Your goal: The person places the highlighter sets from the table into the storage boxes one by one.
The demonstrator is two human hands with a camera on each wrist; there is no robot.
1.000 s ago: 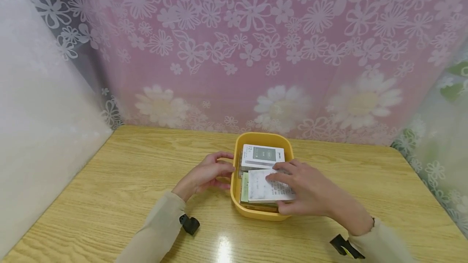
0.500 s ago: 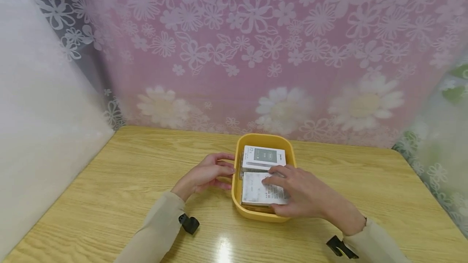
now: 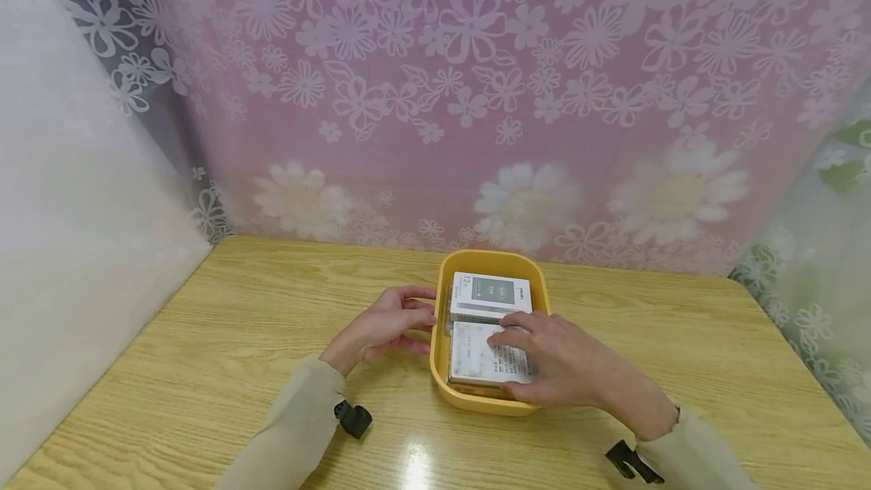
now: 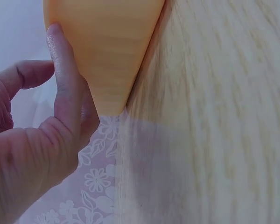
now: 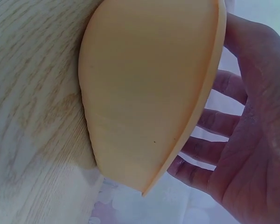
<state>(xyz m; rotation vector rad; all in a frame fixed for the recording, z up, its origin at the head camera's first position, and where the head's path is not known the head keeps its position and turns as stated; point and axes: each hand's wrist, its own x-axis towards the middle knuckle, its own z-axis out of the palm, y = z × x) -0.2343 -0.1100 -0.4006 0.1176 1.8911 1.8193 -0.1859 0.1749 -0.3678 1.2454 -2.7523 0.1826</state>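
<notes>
A yellow plastic basket [image 3: 438, 376] stands on the table with boxes inside. In its near half lies a white box [image 3: 476, 354] with small print and grey smudges. My right hand [image 3: 568, 361] reaches over the basket's right rim and holds this box, thumb at its near edge and fingers over its top and far edge. Behind it lies another white box [image 3: 491, 295] with a grey-green panel. At the left wall my left hand [image 3: 384, 327] rests its fingertips against the basket's outside, fingers loosely bent; the left wrist view shows a finger [image 4: 60, 51] along the wall.
The wood-grain table [image 3: 272, 369] spreads around the basket. Behind it hangs a pink flowered curtain [image 3: 408, 134], with a pale sheet [image 3: 88, 248] on the left. Black straps [image 3: 354, 418] sit on both wrists.
The near white box has shifted left and settled into the basket, covering the green item beneath it. My right hand moved slightly left with it. The left hand stays at the basket's wall.
</notes>
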